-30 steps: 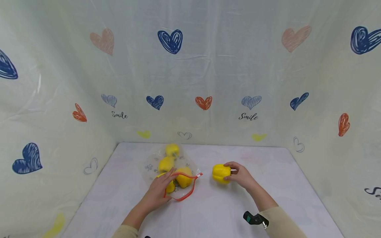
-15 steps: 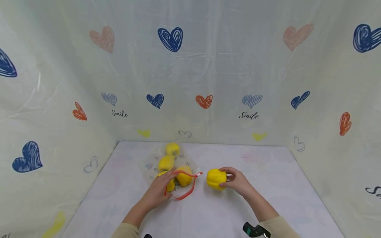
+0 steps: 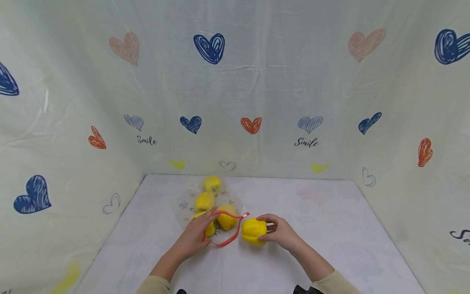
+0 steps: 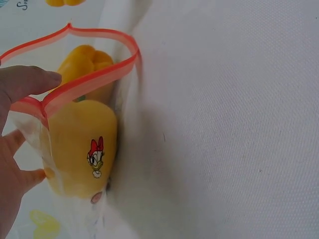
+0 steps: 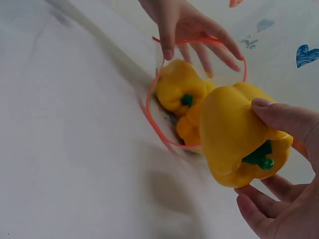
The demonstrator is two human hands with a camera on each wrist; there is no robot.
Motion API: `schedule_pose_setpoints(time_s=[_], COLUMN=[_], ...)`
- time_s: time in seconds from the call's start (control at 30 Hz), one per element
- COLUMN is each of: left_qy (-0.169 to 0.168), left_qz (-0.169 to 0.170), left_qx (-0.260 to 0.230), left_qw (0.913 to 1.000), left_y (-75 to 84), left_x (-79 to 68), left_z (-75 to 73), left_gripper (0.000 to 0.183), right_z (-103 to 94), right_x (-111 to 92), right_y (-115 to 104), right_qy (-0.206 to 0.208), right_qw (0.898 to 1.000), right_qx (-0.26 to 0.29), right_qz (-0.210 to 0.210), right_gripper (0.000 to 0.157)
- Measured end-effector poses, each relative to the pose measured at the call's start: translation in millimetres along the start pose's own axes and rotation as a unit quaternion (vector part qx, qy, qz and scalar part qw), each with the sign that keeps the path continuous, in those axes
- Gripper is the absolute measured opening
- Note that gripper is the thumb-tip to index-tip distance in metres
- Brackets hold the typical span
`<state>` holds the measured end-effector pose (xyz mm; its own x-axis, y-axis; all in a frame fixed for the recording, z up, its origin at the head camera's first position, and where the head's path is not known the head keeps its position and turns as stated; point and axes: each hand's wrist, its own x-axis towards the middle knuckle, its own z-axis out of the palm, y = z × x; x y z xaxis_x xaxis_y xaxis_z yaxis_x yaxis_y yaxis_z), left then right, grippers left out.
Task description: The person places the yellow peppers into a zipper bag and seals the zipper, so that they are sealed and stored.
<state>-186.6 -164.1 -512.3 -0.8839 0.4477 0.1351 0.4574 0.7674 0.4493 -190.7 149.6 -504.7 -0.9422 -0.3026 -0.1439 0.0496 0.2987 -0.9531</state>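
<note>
A heart-printed backdrop point(image 3: 235, 90) rises behind the clear, red-rimmed zip bag point(image 4: 92, 82); a white tabletop point(image 3: 315, 212) spreads beneath the bag. At the bag's mouth rests the left hand point(image 3: 196, 236), fingers spread apart and unclenched. Just right of the bag, the right hand point(image 3: 282, 233) grasps a yellow bell pepper point(image 5: 232, 129). Four more bell peppers point(image 3: 226, 219) lie inside the bag. The held pepper's green stem point(image 5: 265, 161) faces away from the bag.

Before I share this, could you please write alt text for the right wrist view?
The right hand holds a yellow bell pepper; behind it, the left hand touches an open red-rimmed bag with more yellow peppers inside.
</note>
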Motion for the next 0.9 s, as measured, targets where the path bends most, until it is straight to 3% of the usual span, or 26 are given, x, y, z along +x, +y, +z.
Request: schedule_pose_setpoints(time_s=[0.27,0.9], left_qy=[-0.004,-0.029], left_qz=[0.014,0.029], left_qx=[0.007,0.0], left_qw=[0.9999,0.9992], left_y=[-1.0,-5.8], left_x=[-0.4,-0.7], left_z=[-2.3,-5.4], left_gripper=[0.081,0.09], right_z=[21.9,74.3], right_x=[-0.1,1.4], right_y=[-1.3,-3.3], right_qy=[-0.01,0.05], right_qw=[1.0,0.999], right_qx=[0.014,0.0], right_qz=[0.008,0.001], right_gripper=[0.055,0.055])
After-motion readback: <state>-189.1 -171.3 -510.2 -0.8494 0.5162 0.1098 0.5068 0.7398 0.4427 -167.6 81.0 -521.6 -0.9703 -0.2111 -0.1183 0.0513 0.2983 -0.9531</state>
